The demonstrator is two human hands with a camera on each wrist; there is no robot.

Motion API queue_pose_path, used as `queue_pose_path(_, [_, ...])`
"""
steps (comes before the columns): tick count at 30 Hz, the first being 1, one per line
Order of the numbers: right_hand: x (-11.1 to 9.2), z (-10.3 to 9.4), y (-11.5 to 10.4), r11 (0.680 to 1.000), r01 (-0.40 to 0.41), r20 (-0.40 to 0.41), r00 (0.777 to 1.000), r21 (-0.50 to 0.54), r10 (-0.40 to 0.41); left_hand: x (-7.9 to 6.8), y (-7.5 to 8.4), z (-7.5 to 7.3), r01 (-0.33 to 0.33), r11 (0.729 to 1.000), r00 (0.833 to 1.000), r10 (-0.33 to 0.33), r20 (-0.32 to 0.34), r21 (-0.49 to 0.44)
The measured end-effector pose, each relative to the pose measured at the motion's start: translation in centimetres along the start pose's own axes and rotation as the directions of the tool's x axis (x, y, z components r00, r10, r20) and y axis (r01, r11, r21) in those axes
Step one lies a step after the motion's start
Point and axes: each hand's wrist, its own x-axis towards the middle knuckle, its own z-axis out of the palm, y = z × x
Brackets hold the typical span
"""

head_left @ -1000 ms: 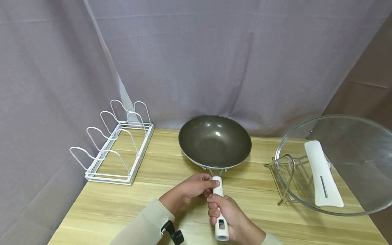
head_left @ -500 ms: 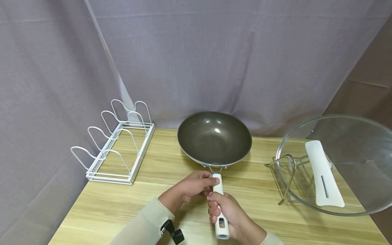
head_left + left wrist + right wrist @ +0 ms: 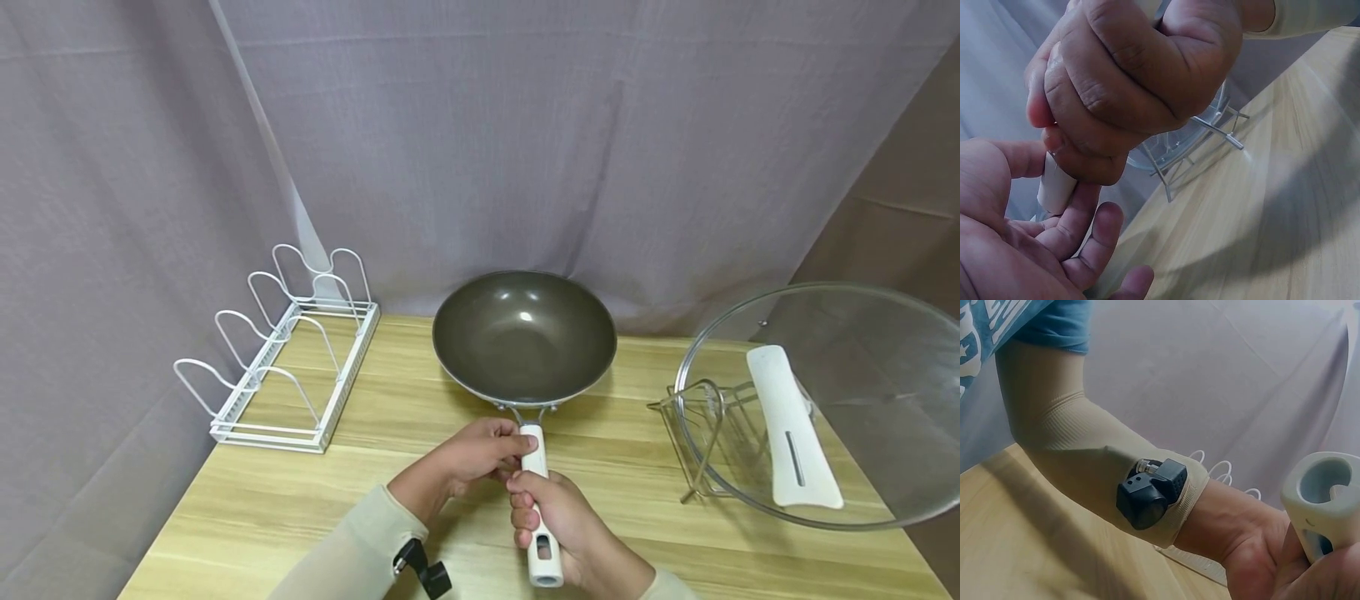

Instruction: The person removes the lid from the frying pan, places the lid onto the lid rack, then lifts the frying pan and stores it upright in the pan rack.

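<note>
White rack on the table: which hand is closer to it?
The left hand. In the head view it holds the pan handle, right of the white rack; the right hand grips that handle nearer its free end, farther right.

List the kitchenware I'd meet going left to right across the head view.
White wire rack → dark-lined pan → metal wire stand → glass lid with its white handle.

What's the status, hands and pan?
Right hand grips pan handle; left hand pinches it. Pan open side up. White rack, glass lid either side, not touching.
</note>
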Motion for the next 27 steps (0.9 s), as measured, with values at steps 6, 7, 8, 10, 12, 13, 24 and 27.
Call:
queue_pose_path(6, [-0.2, 0.1, -0.2, 1.000, 0.006, -0.011, 1.000, -0.026, -0.006, -0.1, 0.2, 0.1, -0.010, 1.000, 1.000, 0.010, 0.013, -0.014])
queue_pose_path(7, [-0.2, 0.1, -0.2, 1.000, 0.005, -0.013, 1.000, -0.029, -0.005, -0.1, 0.2, 0.1, -0.012, 1.000, 1.000, 0.012, 0.014, -0.016])
queue_pose_path(8, [-0.2, 0.2, -0.2, 1.000, 0.004, -0.015, 1.000, -0.030, -0.004, -0.1, 0.2, 0.1, -0.012, 1.000, 1.000, 0.012, 0.014, -0.017])
queue_pose_path(10, [-0.3, 0.2, -0.3, 0.999, 0.003, -0.017, 1.000, -0.039, -0.003, -0.1, 0.3, 0.1, -0.014, 1.000, 1.000, 0.014, 0.016, -0.020])
queue_pose_path(12, [-0.3, 0.2, -0.4, 0.999, 0.002, -0.019, 1.000, -0.052, -0.003, -0.1, 0.4, 0.1, -0.013, 1.000, 1.000, 0.014, 0.018, -0.023])
queue_pose_path(13, [-0.3, 0.2, -0.4, 0.998, 0.001, -0.021, 1.000, -0.059, -0.002, -0.1, 0.4, 0.1, -0.013, 1.000, 1.000, 0.013, 0.019, -0.026])
queue_pose_path(24, [-0.6, 0.1, -1.0, 0.993, 0.012, -0.024, 1.000, -0.121, -0.015, -0.1, 0.8, 0.1, -0.023, 0.999, 0.999, 0.025, 0.031, -0.037])
queue_pose_path(27, [-0.7, 0.0, -1.1, 0.992, 0.013, -0.017, 1.000, -0.123, -0.016, 0.0, 0.9, 0.1, -0.029, 0.999, 0.999, 0.031, 0.032, -0.041])
